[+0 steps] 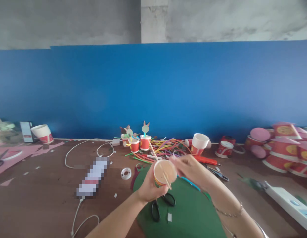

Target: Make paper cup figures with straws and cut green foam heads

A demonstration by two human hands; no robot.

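My left hand (151, 185) is wrapped round a paper cup (165, 170), whose pale inside faces me. A thin wooden stick (153, 151) passes through the cup, showing beyond the far rim and across the mouth. At the cup's right side is my right hand (187, 167), fingers drawn together and a little blurred; what they pinch, if anything, is hidden. Just below it a blue pipe cleaner (190, 183) shows over the green sheet (190, 211). Black-handled scissors (155, 211) lie under my left hand, beside a small white scrap (169, 217).
Coloured pipe cleaners (165, 145) lie at the back near cups with paper animal heads (145, 128). A phone (92, 177) with a cable is left, by a tape roll (126, 173). Stacked red cups (280, 152) and a power strip (289, 203) stand right; a blue partition (153, 89) rises behind.
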